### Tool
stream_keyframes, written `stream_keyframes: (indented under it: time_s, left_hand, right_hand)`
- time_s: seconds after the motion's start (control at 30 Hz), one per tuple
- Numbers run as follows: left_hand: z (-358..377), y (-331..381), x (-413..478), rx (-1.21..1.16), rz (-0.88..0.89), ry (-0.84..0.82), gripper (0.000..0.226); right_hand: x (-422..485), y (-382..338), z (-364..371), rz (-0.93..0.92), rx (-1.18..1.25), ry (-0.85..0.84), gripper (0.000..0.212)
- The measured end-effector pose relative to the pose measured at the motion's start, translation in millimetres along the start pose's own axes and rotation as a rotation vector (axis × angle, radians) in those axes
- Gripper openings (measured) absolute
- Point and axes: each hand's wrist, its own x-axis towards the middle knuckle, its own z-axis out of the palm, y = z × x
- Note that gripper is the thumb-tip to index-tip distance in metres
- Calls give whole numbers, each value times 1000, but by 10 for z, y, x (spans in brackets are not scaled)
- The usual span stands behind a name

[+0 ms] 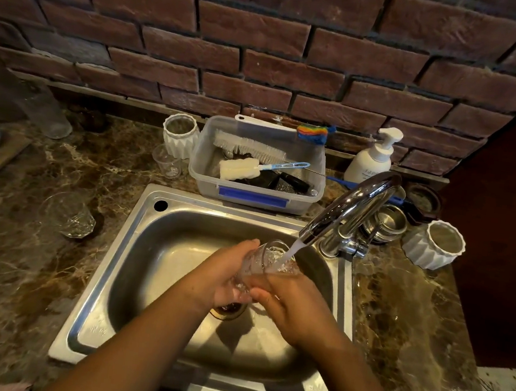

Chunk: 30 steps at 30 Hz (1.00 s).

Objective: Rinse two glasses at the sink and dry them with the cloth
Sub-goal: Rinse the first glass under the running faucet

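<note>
Together, left hand (228, 276) and right hand (291, 305) curl round the glass (270, 258).

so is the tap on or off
On. A white stream of water pours from the tap into the glass that the left hand and right hand grip over the sink.

A clear glass (270, 260) is tilted over the steel sink (162, 249), mouth toward 1 o'clock, water (292, 250) running in. A second, faceted glass (70, 213) stands on the tabletop (18, 281) at the sink's 9 o'clock.
</note>
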Motion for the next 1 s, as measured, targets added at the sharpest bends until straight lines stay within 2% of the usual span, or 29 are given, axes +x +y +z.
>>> stream_keyframes:
  time_s: [0.07, 0.13, 0.2, 0.27, 0.33, 0.37, 0.47, 0.57, 0.63, 0.7, 0.8, 0.87, 0.93, 1.0]
  left_hand:
    - [-14, 31, 21, 22, -70, -59, 34]
    - [33, 23, 3, 1, -61, -53, 31]
    - [104, -49, 29, -47, 63, 26, 27]
    - [177, -138, 88, -90, 274, 109, 24]
    - [214, -230, 125, -119, 451, 137, 24]
    - [215, -257, 125, -160, 485, 128, 24]
    - [138, -224, 83, -195, 390, 47, 26]
    - [-25, -60, 99, -59, 104, -56, 27]
    - [-99, 16, 108, 19, -40, -89, 38]
    - [-80, 15, 118, 19, -59, -87, 42]
    - [50, -117, 159, -116, 133, 20, 24]
    - [134, -198, 149, -186, 337, 95, 25]
    - [170, -286, 117, -159, 525, 127, 28]
    - [165, -340, 87, -122, 598, 119, 33]
  right_hand:
    - [-15, 3, -19, -21, -91, -19, 31]
    - [-41, 18, -4, -27, -118, 12, 27]
    - [-49, 32, 40, 31, -68, 54, 25]
    - [-22, 23, 96, 140, 41, 128, 24]
    - [13, -11, 143, 217, 162, 214, 24]
    - [29, -31, 154, 223, 186, 234, 24]
    - [26, -49, 125, 121, 123, 180, 28]
    - [-7, -3, 26, 5, -51, 36, 34]
    - [-15, 37, -11, -43, -116, -15, 32]
    - [-23, 42, -3, -41, -151, -27, 32]
    - [-25, 42, 69, 33, -104, 31, 30]
    - [-1, 5, 110, 123, 45, 116, 32]
    - [28, -61, 145, 209, 233, 210, 25]
    - [35, -115, 178, 223, 294, 254, 22]
